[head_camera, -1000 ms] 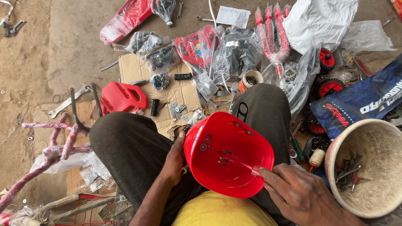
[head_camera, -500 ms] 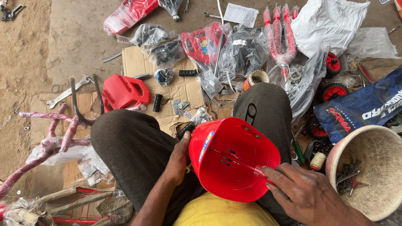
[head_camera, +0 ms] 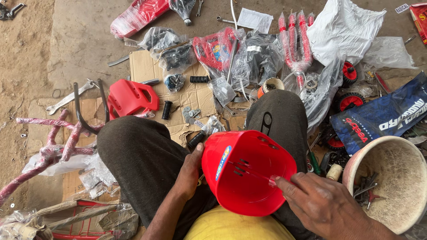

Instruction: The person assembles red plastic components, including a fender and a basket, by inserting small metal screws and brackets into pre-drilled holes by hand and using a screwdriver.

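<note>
Resting on lap: glossy red plastic basket [head_camera: 247, 175], slotted wall; left hand [head_camera: 190, 173] fingers gripping rim, right hand [head_camera: 320, 206] fingers pinching red tool.

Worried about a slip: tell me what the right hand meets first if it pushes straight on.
Probably the inner wall of the red plastic basket: the right hand points its thin red tool leftward into it, though depth is unclear.

Clear plastic parts bags [head_camera: 249, 58] ahead
</note>
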